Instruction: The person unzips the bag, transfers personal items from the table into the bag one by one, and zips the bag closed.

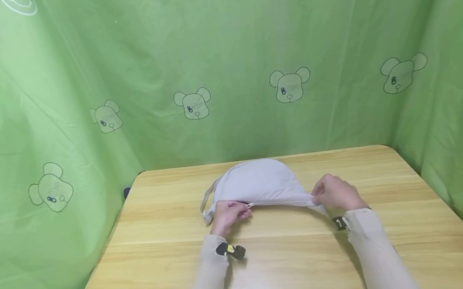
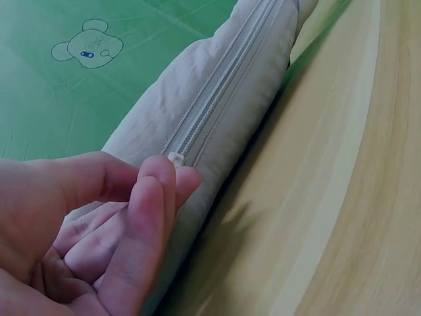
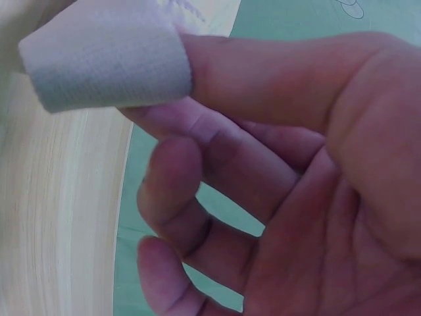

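Note:
A light grey crescent-shaped bag [image 1: 261, 181] lies toward the back of the table, its zipper [image 2: 227, 79] running along the near edge. My left hand [image 1: 229, 215] pinches the zipper pull [image 2: 176, 158] between thumb and fingers, near the bag's left part. At the bag's right end, my right hand [image 1: 336, 193] grips the fabric end [image 3: 112, 62] between thumb and index finger. The other right fingers curl loosely below it. A strap [image 1: 205, 201] loops out at the left end. Whatever is inside the bag is hidden.
The wooden table [image 1: 151, 266] extends around the bag on all sides. Green curtains [image 1: 238, 129] with bear-head prints hang behind it and on both sides. Each wrist carries a dark strap with a small device [image 1: 236, 252].

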